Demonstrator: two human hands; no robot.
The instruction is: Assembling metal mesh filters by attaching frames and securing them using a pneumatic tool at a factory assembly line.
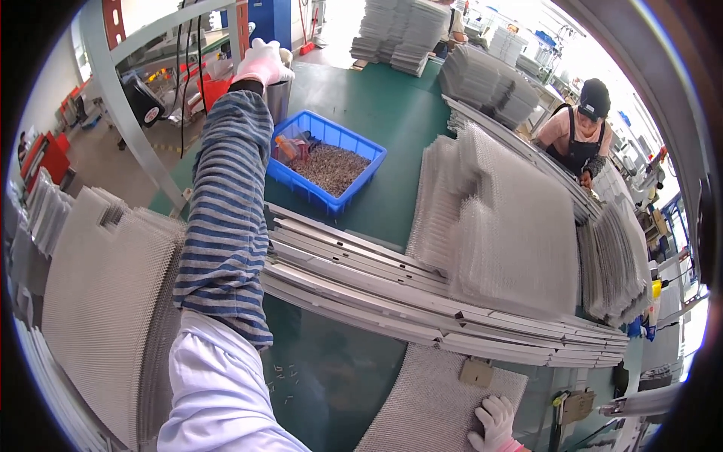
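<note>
My left hand point(261, 63), in a white glove with a striped sleeve guard, reaches far forward and grips the top of a steel cup point(279, 98) standing beside a blue bin point(354, 143) of small screws. At the lower right my right hand point(493, 423), also gloved, rests flat on a sheet of metal mesh point(429, 407) lying on the green table point(376, 105). Between the two hands lies a stack of long grey metal frame strips point(361, 279).
Piles of mesh sheets stand at the left point(105, 301) and centre right point(504, 233). Another person point(580, 135) in a dark cap and apron works at the table's far right. More stacks of sheets point(399, 30) stand at the back. Small screws point(286, 373) lie scattered near me.
</note>
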